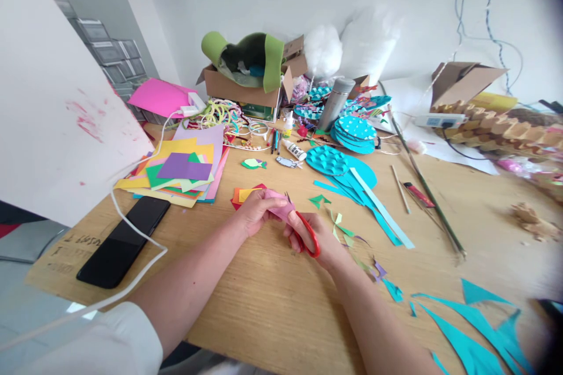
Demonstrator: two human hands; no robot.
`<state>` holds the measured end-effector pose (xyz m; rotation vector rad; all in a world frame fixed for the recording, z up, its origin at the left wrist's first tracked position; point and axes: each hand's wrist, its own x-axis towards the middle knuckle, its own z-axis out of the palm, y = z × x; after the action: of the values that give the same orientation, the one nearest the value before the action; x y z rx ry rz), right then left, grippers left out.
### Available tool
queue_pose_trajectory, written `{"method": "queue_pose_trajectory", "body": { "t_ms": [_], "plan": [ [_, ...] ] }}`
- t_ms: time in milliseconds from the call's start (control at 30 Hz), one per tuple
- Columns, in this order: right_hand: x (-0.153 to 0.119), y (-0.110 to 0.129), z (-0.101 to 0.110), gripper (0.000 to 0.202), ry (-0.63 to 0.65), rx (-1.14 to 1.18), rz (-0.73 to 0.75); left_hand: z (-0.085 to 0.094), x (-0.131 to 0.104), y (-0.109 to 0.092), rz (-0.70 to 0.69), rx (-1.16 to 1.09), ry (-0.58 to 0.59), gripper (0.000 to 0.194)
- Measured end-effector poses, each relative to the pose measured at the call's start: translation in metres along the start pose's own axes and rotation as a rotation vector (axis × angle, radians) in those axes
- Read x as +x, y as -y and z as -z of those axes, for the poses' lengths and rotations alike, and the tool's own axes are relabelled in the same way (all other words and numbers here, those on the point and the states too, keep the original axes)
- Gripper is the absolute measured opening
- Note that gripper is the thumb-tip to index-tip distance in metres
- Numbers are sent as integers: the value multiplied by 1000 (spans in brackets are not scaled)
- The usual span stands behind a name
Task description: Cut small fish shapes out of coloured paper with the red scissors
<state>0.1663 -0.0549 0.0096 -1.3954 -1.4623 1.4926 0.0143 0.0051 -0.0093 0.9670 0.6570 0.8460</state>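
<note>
Pinches the pink paper [277, 201] with the left hand [259, 210], thumb on top, fingers closed. Grips the red-handled scissors [308, 237] with the right hand [323, 241], fingers curled round the handles. Points the blades toward twelve o'clock, at the right edge of the pink paper. Holds both above the wooden table [264, 304], near its middle.

Counting from the hands, has the yellow paper [248, 194] just beside the left hand at ten o'clock, on orange and red sheets. Has the paper pile [185, 170] farther out at ten, and the black phone [123, 240] at nine. Shows the green fish cutout [253, 164] at eleven and the glue bottle [294, 150] at twelve. Has the grey flask [336, 104] standing at one, well beyond the blue ridged disc [328, 161]. Has the green scraps [320, 201] near two, the long blue strips [380, 211] at three, and the large blue scraps [470, 328] at four.
</note>
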Motion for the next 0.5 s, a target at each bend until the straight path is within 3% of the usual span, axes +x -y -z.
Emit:
{"method": "queue_pose_trajectory", "body": {
  "t_ms": [500],
  "plan": [
    [2,0,1,60,-1,-24,-31,-1,0,-2,11,-26,-38,17]
  ]
}}
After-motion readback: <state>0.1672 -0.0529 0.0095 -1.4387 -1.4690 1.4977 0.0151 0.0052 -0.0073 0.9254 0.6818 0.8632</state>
